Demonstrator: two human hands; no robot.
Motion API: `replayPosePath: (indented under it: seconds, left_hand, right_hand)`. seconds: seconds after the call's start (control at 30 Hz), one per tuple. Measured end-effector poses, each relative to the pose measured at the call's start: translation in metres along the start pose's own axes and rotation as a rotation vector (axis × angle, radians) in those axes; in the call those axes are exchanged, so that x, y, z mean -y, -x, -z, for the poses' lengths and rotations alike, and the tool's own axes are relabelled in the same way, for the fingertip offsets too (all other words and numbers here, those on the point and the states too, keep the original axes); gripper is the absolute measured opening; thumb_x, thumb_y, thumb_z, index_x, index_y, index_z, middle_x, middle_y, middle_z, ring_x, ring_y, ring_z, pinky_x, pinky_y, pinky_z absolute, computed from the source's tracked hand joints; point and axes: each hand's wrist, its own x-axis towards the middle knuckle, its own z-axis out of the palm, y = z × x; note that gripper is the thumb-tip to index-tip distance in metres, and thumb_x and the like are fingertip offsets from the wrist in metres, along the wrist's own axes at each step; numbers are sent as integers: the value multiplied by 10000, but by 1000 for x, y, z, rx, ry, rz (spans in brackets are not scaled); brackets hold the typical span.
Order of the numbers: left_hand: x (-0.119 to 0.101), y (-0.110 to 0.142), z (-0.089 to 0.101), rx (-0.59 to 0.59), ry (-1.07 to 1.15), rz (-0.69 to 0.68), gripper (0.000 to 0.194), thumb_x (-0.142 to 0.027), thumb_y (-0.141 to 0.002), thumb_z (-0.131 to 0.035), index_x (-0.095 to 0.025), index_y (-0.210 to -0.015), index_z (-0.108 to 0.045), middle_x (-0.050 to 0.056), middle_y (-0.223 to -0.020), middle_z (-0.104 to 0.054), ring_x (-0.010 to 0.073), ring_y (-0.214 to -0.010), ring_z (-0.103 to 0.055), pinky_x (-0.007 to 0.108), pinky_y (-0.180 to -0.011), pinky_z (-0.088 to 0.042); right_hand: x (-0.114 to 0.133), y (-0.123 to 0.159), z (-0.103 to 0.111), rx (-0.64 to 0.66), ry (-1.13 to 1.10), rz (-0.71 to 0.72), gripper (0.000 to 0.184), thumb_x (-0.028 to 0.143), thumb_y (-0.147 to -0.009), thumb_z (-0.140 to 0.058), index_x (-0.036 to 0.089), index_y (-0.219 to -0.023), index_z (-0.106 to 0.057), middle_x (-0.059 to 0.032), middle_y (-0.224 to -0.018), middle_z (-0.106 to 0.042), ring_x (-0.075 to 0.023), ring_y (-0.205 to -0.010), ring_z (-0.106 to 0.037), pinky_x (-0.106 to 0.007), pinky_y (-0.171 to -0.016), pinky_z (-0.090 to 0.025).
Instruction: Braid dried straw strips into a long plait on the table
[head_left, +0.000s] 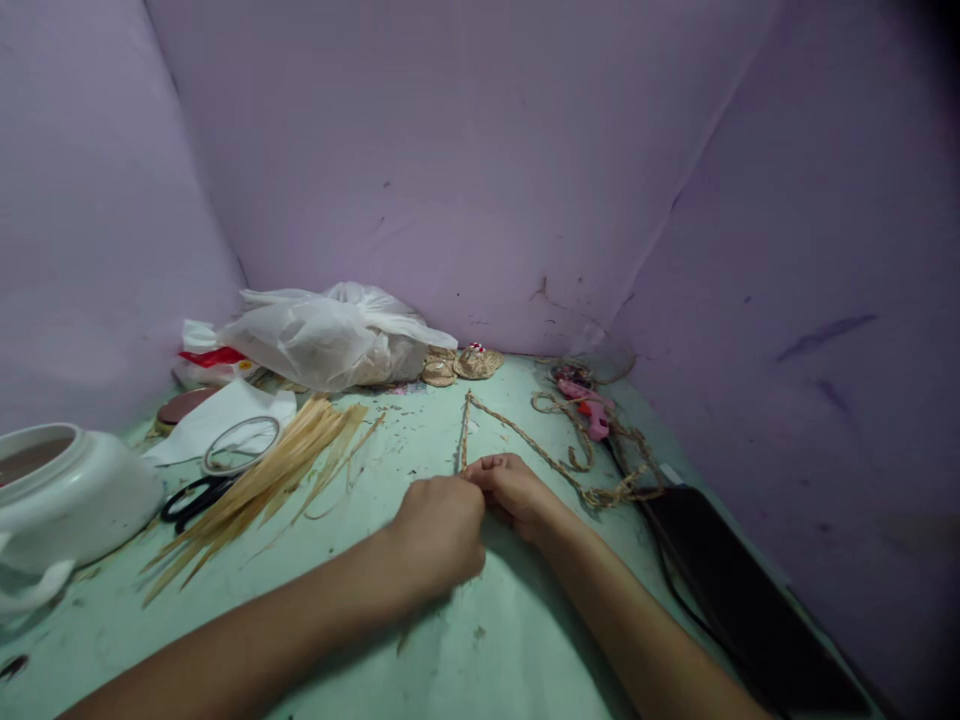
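Note:
My left hand [441, 530] is closed in a fist at the middle of the table. My right hand [514, 490] is pinched against it, thumb and fingers together. Both grip the near end of a thin braided cord [517, 433] of tan plant fibre. From my hands the cord runs away from me to a sharp bend, then slants back to the right into a loose tangle. Its end between my fingers is hidden. Left of my hands lies a bundle of dry straw-coloured strips [277, 480], partly over black-handled scissors [196, 500].
At left stand a white ceramic pot [112, 490] and a roll of tape [241, 445] on white paper. A plastic bag [330, 335] and small woven pieces [476, 363] lie along the back wall. At right are a pink glue gun [592, 410] and a long black object [742, 600].

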Motion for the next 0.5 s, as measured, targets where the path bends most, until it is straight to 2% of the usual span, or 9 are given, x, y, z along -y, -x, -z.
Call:
replayPosePath:
  seconds: [0.07,0.1,0.13,0.2,0.23,0.33,0.4,0.5]
  left_hand:
    - [3,-7,17,-98,-71,8,103,-213,-610,-542,-129,-597,-600,75,-565,-543,202,-606,-539,276,-564,-354]
    - [6,-11,24,-166,-20,31,128,-204,-608,-533,-122,-660,-616,62,-569,-551,168,-548,-523,256,-528,-344]
    - [8,-16,29,-172,77,86,224,-186,-611,-518,-121,-799,-620,42,-575,-561,132,-477,-495,238,-486,-330]
    - [13,-23,33,-65,307,247,400,-148,-608,-496,-117,-1002,-553,1,-525,-550,91,-360,-419,214,-408,-290]
    - [15,-26,31,6,415,302,422,-133,-607,-487,-104,-1026,-532,-11,-500,-541,81,-328,-390,206,-379,-271]
    - [18,-31,21,132,613,308,238,-115,-611,-473,-62,-818,-578,-4,-450,-521,68,-304,-372,195,-333,-249]
    - [19,-33,16,136,669,288,133,-104,-610,-471,-67,-692,-569,3,-428,-515,62,-304,-374,191,-323,-257]
    - [17,-33,14,79,717,325,166,-78,-600,-477,-85,-749,-551,-22,-386,-493,65,-293,-368,183,-317,-259]
  right_hand:
    - [-1,0,2,29,-47,22,27,133,-533,-512,128,-532,-539,57,-381,-435,-38,-338,-294,-181,-370,-196]
    - [-2,0,2,45,-63,38,27,139,-536,-520,128,-514,-530,53,-388,-444,-37,-344,-303,-180,-377,-208]
    - [-2,0,3,59,-72,55,47,147,-538,-530,126,-496,-525,46,-400,-460,-39,-356,-322,-179,-388,-224]
    - [-3,-1,3,73,-79,87,80,156,-535,-552,122,-470,-520,29,-427,-494,-45,-389,-369,-178,-414,-259]
    - [-4,-2,3,76,-80,94,82,155,-531,-558,122,-465,-521,25,-432,-504,-48,-398,-382,-179,-422,-268]
    - [-6,-3,2,91,-86,103,27,129,-512,-549,120,-487,-543,19,-455,-533,-54,-412,-406,-180,-439,-288]
    - [-7,-4,3,90,-68,112,24,123,-507,-548,117,-521,-567,13,-481,-557,-56,-422,-418,-180,-443,-294]
    - [-7,-4,5,96,-72,132,37,124,-496,-564,116,-531,-573,8,-507,-574,-59,-449,-443,-179,-468,-317]
